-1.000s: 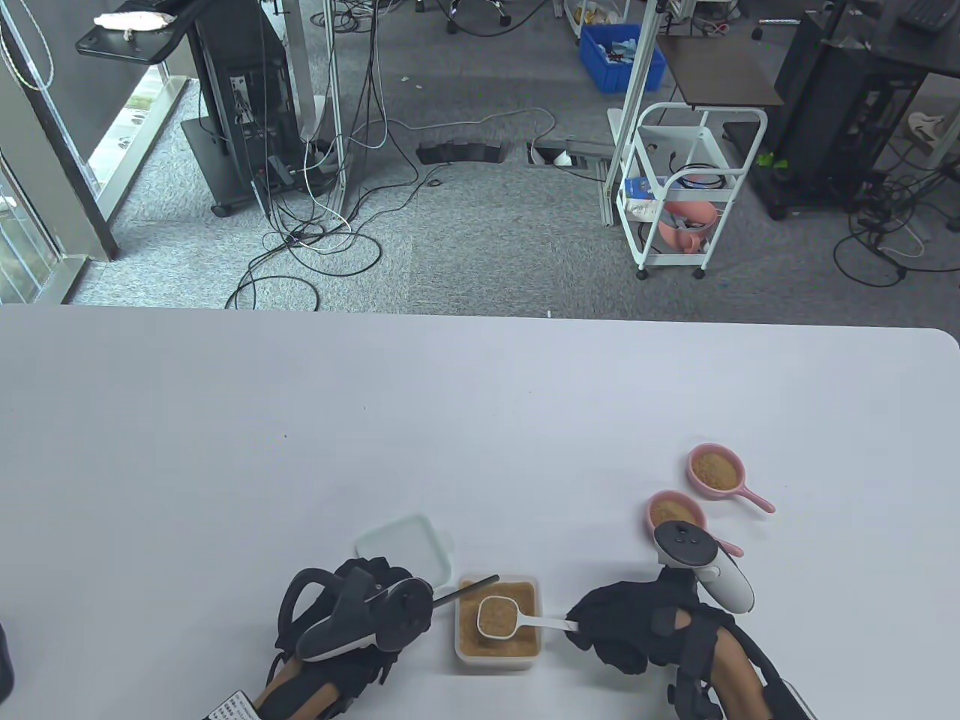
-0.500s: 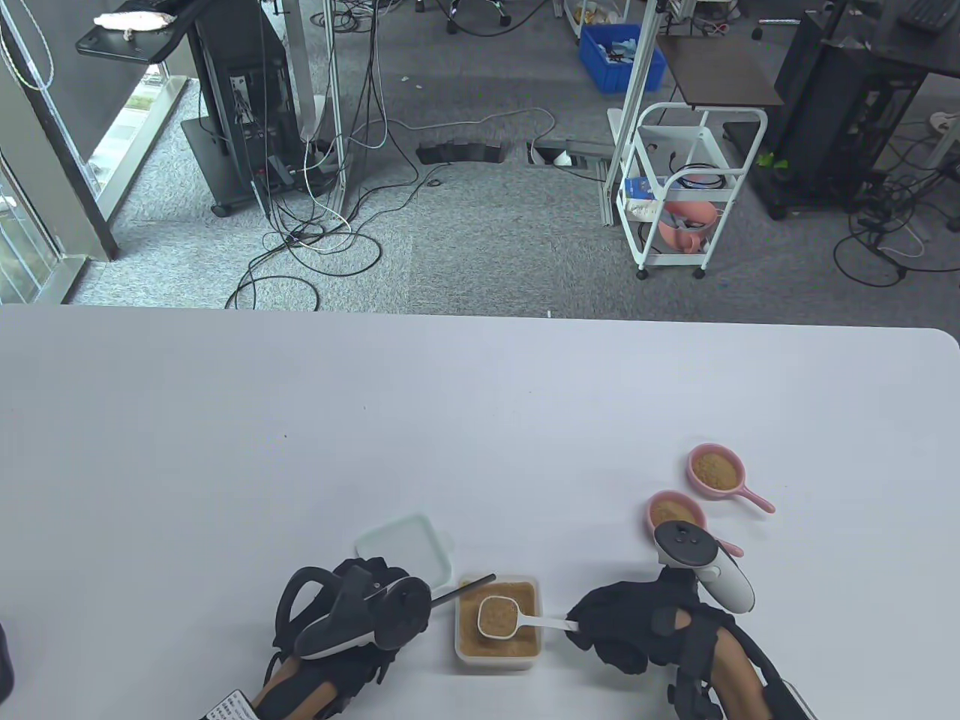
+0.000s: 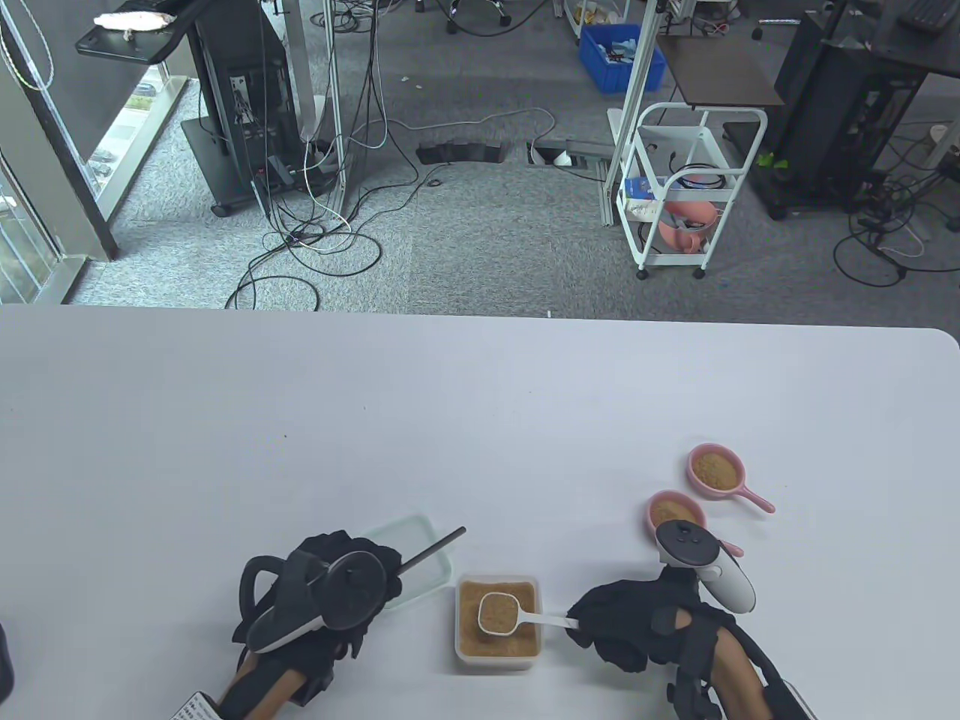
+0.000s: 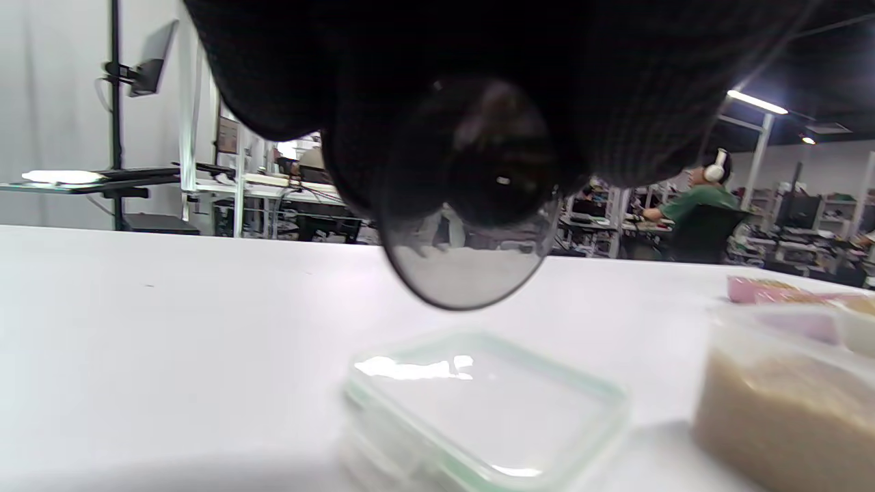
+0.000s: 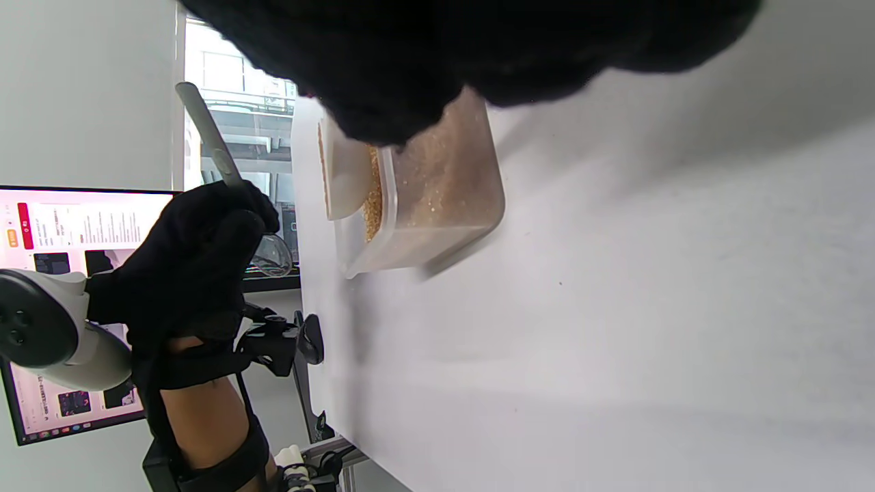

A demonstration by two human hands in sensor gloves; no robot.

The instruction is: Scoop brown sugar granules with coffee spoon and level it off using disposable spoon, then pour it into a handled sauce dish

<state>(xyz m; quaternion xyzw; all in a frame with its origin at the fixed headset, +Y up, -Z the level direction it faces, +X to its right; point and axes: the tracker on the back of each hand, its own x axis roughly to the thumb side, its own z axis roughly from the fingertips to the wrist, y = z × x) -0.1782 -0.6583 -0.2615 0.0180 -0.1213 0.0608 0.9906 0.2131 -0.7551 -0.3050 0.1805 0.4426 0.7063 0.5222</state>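
1. Table view: right hand (image 3: 619, 622) pinches coffee spoon (image 3: 504, 613), sugar-filled, over sugar box (image 3: 498, 624). Left hand (image 3: 330, 592), at 9 o'clock, grips disposable spoon (image 3: 431, 550) over lid (image 3: 416, 559). Sauce dishes (image 3: 716, 471) at 2 o'clock.
2. Left wrist view: clear spoon bowl above lid.
3. Right wrist view: left grip curled round spoon handle.

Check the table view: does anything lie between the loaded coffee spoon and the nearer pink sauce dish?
Nothing visible does. The coffee spoon sits over the sugar container; only bare table separates it from the nearer sauce dish, though the right hand partly hides it.

Black gloved hands (image 3: 622, 626), white-black trackers (image 3: 701, 562)
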